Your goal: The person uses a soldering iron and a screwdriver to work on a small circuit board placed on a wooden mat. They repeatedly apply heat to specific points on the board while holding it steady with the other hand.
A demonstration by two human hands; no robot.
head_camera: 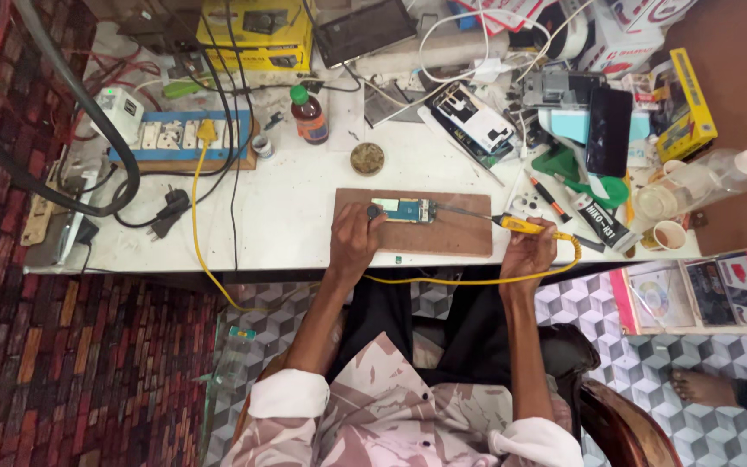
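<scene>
Left hand [354, 238] closed, pinning small circuit board [414, 210] at wooden board's [443, 238] left end, long axis left-right; right hand [529, 251] gripping yellow soldering iron [522, 226], tip pointing left at it, near table's [287, 207] front edge.

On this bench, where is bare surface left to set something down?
Bare white table lies between the yellow cord and the wooden board; a smaller patch sits above the board near the round tin. The right end and back edge are crowded.
</scene>
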